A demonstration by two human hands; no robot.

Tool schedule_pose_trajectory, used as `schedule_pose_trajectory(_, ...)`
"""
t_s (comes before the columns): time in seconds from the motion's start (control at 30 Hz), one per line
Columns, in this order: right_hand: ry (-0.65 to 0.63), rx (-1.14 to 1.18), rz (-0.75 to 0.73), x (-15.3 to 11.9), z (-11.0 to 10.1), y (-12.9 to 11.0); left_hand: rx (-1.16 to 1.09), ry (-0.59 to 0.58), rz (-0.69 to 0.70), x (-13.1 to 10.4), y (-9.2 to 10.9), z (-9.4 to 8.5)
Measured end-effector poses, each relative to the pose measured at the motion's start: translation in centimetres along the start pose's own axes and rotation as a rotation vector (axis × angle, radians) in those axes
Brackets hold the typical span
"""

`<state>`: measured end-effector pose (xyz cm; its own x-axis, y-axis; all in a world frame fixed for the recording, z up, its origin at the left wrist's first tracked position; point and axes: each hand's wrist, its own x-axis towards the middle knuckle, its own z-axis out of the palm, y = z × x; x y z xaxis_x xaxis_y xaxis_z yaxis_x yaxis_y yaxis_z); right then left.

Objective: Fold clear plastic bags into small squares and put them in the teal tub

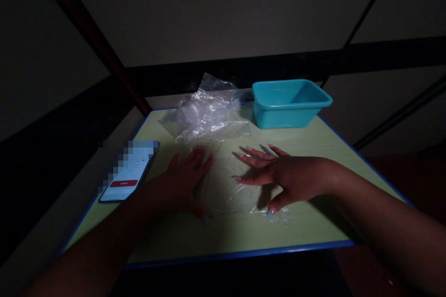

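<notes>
Head view: at left edge of clear plastic film (223, 190), spread left hand (186, 178). Over right part, spread right hand (292, 176).

We get a dim view, nearly black at bottom centre. Glare streaks the crumpled plastic (209, 113) at upper centre, shadow falls beneath our right hand (278, 171), and coarse pixel blocks mask part of the phone (131, 169) at left.
</notes>
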<state>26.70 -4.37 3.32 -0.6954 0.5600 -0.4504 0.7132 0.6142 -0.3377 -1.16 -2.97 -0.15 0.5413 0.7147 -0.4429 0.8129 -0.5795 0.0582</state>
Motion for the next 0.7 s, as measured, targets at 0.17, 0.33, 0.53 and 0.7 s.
schedule_pose_trajectory(0.17, -0.029, 0.005, 0.008, 0.6, 0.4, -0.2, 0.012, 0.141, 0.017, 0.9, 0.0, 0.3)
schedule_pose_trajectory(0.33, 0.153, 0.057, -0.015, 0.4, -0.2, 2.3, -0.047, 0.283, 0.255, 1.7, 0.4, 0.7)
schedule_pose_trajectory(0.53, 0.554, 0.072, 0.072, 0.9, -1.1, 5.4, -0.083, 0.286, 0.394, 1.9, 0.7, 1.3)
schedule_pose_trajectory(0.7, 0.513, 0.028, 0.134, 1.5, -1.3, 4.7, -0.038, 0.287, 0.43, 1.6, 0.7, 1.5)
